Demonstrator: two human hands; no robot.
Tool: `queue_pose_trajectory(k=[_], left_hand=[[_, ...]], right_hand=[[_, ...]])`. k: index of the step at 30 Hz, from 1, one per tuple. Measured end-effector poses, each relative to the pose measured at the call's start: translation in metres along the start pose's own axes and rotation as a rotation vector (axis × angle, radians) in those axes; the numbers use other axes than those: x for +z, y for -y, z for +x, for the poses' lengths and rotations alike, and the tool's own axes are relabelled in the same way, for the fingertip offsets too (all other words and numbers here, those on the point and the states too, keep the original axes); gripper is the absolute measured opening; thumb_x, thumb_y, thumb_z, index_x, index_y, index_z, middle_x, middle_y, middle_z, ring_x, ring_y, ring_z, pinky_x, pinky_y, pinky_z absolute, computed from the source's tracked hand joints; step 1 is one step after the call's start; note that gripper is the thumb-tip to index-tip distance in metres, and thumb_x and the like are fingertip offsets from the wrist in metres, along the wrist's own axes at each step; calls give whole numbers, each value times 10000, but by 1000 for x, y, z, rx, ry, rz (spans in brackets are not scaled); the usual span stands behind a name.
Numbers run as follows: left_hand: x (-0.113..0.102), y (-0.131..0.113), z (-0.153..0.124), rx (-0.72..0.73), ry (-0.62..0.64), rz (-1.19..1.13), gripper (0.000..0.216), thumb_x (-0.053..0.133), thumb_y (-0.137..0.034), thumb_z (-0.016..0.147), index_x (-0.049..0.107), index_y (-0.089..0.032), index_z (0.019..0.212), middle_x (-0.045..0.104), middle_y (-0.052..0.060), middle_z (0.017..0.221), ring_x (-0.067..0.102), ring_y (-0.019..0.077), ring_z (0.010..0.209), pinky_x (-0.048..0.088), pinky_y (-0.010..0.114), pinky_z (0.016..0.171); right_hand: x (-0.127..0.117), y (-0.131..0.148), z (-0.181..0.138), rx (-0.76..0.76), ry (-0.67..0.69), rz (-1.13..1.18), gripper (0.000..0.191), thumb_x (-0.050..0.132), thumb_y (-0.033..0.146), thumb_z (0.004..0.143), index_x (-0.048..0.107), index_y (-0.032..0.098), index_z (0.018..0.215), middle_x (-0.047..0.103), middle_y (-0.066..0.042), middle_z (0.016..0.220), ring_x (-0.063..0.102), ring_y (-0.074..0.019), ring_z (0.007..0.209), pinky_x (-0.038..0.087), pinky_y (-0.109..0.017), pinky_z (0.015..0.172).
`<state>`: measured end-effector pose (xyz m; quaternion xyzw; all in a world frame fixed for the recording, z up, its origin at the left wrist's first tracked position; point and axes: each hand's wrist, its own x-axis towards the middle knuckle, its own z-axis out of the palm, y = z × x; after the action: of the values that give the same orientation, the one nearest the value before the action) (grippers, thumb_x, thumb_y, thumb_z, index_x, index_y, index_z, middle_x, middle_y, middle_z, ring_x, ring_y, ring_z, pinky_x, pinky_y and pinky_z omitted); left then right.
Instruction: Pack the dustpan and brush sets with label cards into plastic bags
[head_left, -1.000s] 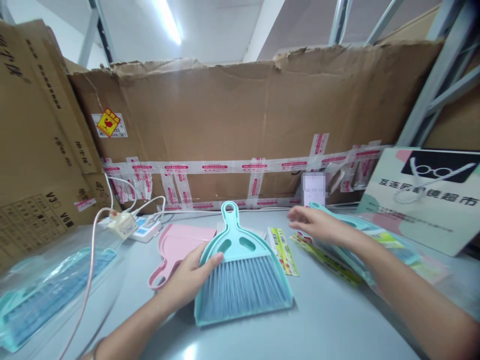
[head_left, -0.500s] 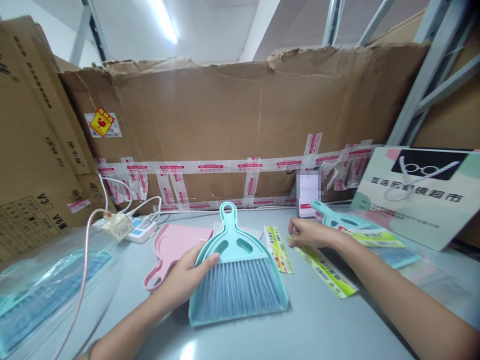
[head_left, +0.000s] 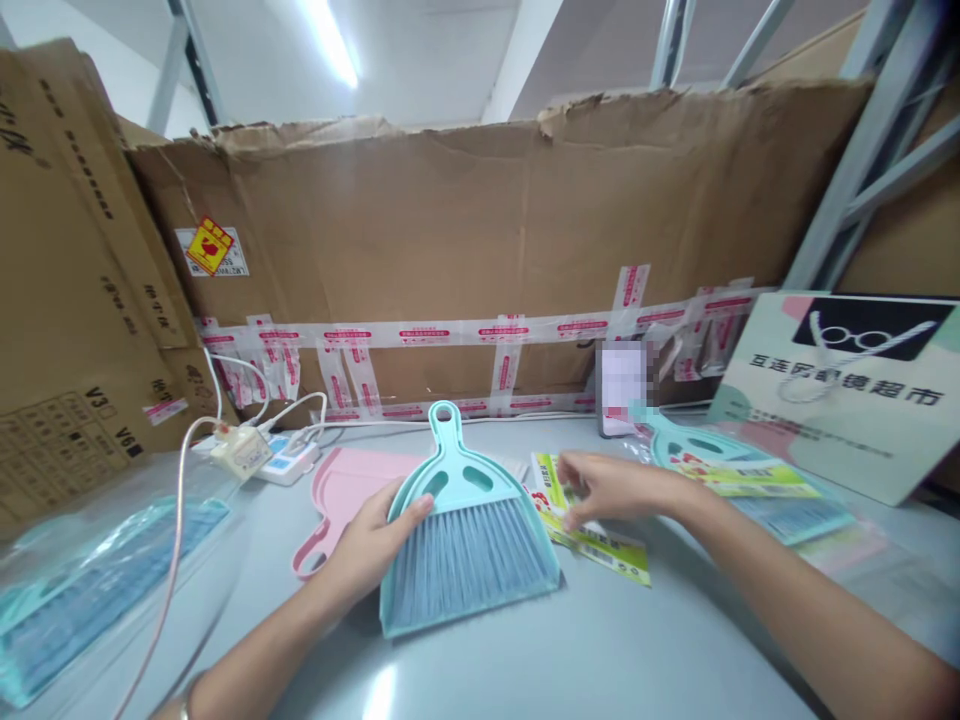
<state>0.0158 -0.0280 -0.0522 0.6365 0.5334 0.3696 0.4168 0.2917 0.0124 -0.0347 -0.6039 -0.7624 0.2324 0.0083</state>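
Note:
A teal dustpan with a matching blue-bristled brush (head_left: 472,560) nested in it stands tilted above the grey table, handle upward. My left hand (head_left: 382,535) grips its left edge, thumb over the front. To the right, my right hand (head_left: 611,485) is bent down with curled fingers on a yellow-green printed card (head_left: 619,555). That card's far end lies under the fingers, overlapping a second yellow-green card (head_left: 549,470). Behind the teal set lies a pink dustpan (head_left: 349,485), partly hidden by it and by my left hand.
Bagged teal brush sets lie at the left (head_left: 112,590) and right (head_left: 787,515). A power strip (head_left: 289,458) with cables sits at back left. A phone (head_left: 622,385) leans by the large cardboard box (head_left: 450,230), near a printed paper bag (head_left: 832,400).
My right hand has moved left and nearer, and the card under it has slid left over the other card. The teal dustpan and brush have tilted slightly and shifted left.

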Motion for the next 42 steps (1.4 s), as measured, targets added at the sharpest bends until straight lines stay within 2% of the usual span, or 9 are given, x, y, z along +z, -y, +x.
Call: queue_pose_trajectory(k=[8, 13, 17, 20, 23, 29, 38, 40, 42], left_hand=[[0, 1, 0, 41, -22, -11, 442, 516, -453, 775, 565, -198, 1132, 623, 53, 1133, 558, 247, 1044, 418, 347, 899], [0, 2, 2, 35, -93, -45, 441, 529, -457, 761, 574, -189, 1108, 638, 60, 1102, 569, 258, 1023, 433, 357, 876], [-1, 4, 5, 18, -145, -66, 419, 523, -471, 757, 588, -181, 1052, 647, 58, 1074, 566, 258, 1027, 439, 349, 866], [0, 7, 4, -11, -140, -81, 428, 521, -482, 757, 580, -179, 1054, 650, 54, 1058, 563, 254, 1031, 436, 344, 872], [4, 9, 2, -45, -108, -124, 448, 514, -486, 765, 557, -183, 1091, 627, 58, 1111, 547, 253, 1063, 427, 349, 888], [9, 4, -4, -76, 37, -266, 523, 525, -491, 760, 488, -160, 1163, 622, 96, 1122, 587, 262, 1000, 470, 368, 827], [9, 2, -2, 25, -15, -64, 575, 743, -290, 567, 526, -165, 1085, 643, 75, 1060, 589, 244, 977, 466, 340, 843], [8, 1, -1, 15, -54, -135, 565, 737, -304, 579, 526, -161, 1083, 652, 77, 1043, 604, 239, 950, 486, 331, 813], [5, 0, 0, 2, -121, -249, 569, 721, -335, 602, 510, -160, 1101, 660, 83, 1025, 625, 240, 902, 514, 329, 752]], right_hand=[[2, 2, -6, 52, 103, -120, 360, 728, 300, 409, 445, 214, 614, 494, 19, 671, 465, -175, 622, 283, -254, 500], [-13, -4, -6, -65, -49, 12, 146, 544, 261, 640, 408, 211, 652, 509, 21, 679, 466, -142, 644, 321, -239, 540], [-32, -6, -19, -218, -285, 403, 136, 498, 339, 732, 464, 209, 753, 570, 11, 729, 497, -126, 652, 363, -233, 586], [-33, 8, -34, -371, -156, 645, 263, 547, 458, 700, 543, 195, 720, 551, 14, 621, 458, -106, 530, 322, -221, 491], [-15, 36, -39, -435, -15, 439, 243, 516, 388, 745, 581, 178, 639, 521, 15, 566, 432, -96, 509, 296, -218, 477], [22, 71, -24, -270, -277, 0, 305, 553, 335, 736, 465, 173, 493, 414, 44, 471, 330, -83, 475, 184, -234, 463], [28, 67, -20, -270, -392, 136, 249, 616, 341, 688, 449, 196, 574, 478, 44, 554, 412, -112, 542, 267, -235, 506], [29, 65, -19, -315, -614, 292, 232, 634, 384, 674, 492, 214, 742, 547, 8, 742, 483, -148, 676, 361, -266, 600], [29, 63, -17, -329, -934, 527, 471, 688, 420, 610, 451, 224, 967, 519, -52, 1017, 493, -191, 893, 399, -320, 752]])
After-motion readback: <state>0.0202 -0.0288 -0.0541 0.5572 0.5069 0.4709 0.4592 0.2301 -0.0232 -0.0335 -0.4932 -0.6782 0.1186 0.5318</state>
